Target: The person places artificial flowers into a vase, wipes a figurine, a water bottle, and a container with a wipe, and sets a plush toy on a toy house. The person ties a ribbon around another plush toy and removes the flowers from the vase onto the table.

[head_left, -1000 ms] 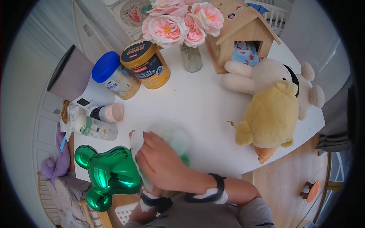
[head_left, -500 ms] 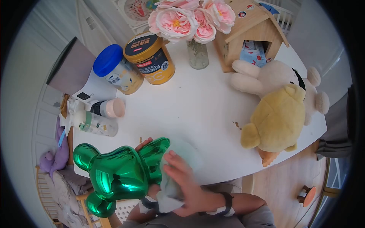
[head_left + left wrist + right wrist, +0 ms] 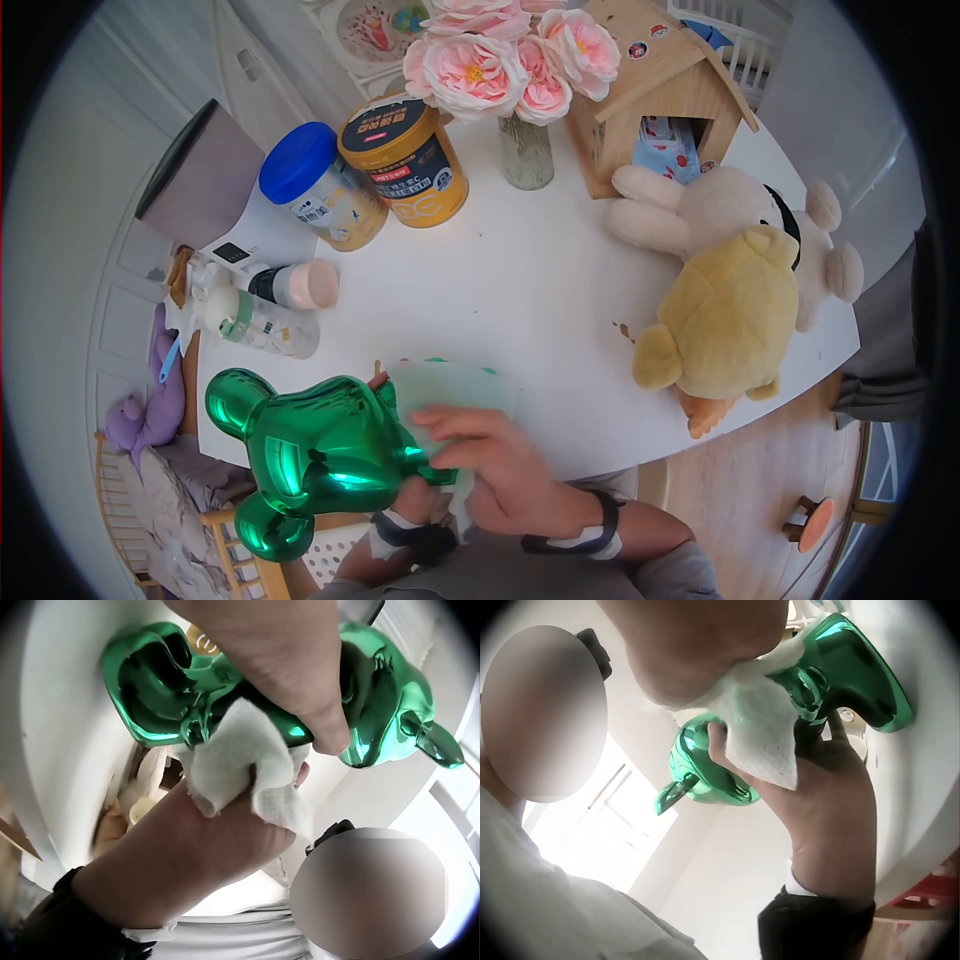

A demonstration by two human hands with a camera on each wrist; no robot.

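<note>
A shiny green bear figurine (image 3: pixel 320 450) is held sideways over the table's near edge, its round ears toward the left. My left hand (image 3: pixel 415 498), mostly hidden behind it in the head view, grips its middle; the left wrist view shows the thumb lying along the body. With my right hand (image 3: pixel 500 475) I hold a thin white wipe (image 3: pixel 455 385) against the figurine's lower body and legs, the fingers bent over the cloth. In the right wrist view the wipe (image 3: pixel 761 731) hangs in a loose flap beside the legs.
Left on the white table (image 3: pixel 520 290) are a clear bottle (image 3: pixel 270 325), a pink-ended cup (image 3: pixel 315 284), a blue-lidded tub (image 3: pixel 325 190) and a yellow tub (image 3: pixel 415 170). A flower vase (image 3: pixel 526 155) and wooden house (image 3: pixel 640 110) stand behind. Plush toys (image 3: pixel 725 310) lie right.
My right hand moved the wipe rightward from the figurine's middle to its legs. The legs showed half a second ago; the wipe now spreads over them. My left hand keeps holding the figurine.
</note>
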